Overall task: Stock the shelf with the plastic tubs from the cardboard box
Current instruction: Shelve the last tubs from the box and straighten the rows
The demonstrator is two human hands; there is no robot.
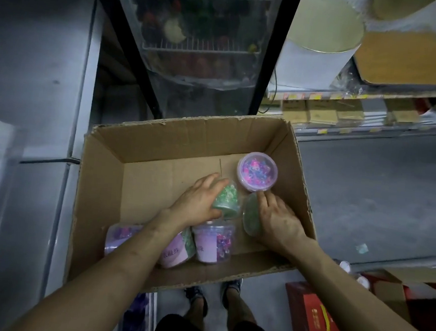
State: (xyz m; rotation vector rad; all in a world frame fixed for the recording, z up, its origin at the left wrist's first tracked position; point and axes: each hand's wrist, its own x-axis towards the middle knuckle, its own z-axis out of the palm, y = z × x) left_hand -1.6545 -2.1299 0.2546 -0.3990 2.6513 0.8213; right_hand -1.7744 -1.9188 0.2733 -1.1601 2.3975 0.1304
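Both hands are down in the box (161,140), close together but not touching. The left hand (198,203) curls round the left green tub (226,201), which lies on its side mid-box, thumb under and fingers over. The right hand (277,222) lies along the right green tub (250,217), also on its side. Its fingers are fairly straight, resting on the tub rather than closed round it.

A purple tub (257,171) stands upright just beyond, at the far right. Three near tubs (212,243) lie tipped over along the near wall, partly under the left arm. That makes six tubs in the box, and much of its bottom is bare, so the job looks well on but not done. The shelf (347,96) at the far right shows none of these tubs in view. These two look like the next to go, with four left.
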